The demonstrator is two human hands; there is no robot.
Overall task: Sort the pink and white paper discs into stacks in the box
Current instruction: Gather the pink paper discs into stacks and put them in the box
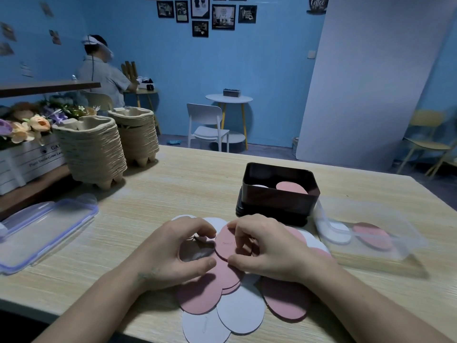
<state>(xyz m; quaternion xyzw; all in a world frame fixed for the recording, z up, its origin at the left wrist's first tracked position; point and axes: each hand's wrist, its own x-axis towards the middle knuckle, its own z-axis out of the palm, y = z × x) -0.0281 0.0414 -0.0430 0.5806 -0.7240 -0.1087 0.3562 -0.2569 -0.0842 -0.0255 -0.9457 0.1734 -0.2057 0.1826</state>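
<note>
Pale wood-grain laminate covers the table [197, 174], the broadest thing around the grip, with blue walls and a white chair [207, 127] far beyond it. Left of the hands lie a clear lid [47, 229] and stacked pulp trays [94, 149]; to their right, a clear tub [368, 238] holds one white and one pink disc. Just beyond the fingers stands the dark box [279, 194], kept close, I judge, to shorten each drop; a pink and a white stack already sit inside. Under both palms spreads the loose pile of discs [237, 303]. The right hand [267, 248] pinches a pink disc [226, 243] between thumb and curled fingers, while the left hand [178, 251], half curled, presses the pile flat, likely to steady it.
</note>
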